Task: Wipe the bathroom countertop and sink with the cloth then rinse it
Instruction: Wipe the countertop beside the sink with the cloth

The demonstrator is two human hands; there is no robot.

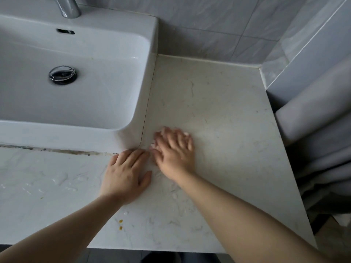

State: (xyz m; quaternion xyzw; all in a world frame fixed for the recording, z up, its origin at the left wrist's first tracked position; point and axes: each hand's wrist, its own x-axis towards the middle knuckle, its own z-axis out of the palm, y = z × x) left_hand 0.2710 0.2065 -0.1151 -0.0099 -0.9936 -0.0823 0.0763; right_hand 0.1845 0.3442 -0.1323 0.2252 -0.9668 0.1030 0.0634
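Near the front edge of the wet desk (pixel 218 111) lay two yellow crumbs (pixel 120 224). Just past them the left hand (pixel 127 175) rested flat, fingers together, its tips at the corner of the sink (pixel 114 21). Close beside it the right hand (pixel 174 150), blurred, pressed down with fingers spread. A scrap of white at its fingertips I took for the cloth (pixel 185 133), though I couldn't be sure; it would likely be light, limp and clingy when wet, best bunched under the palm.
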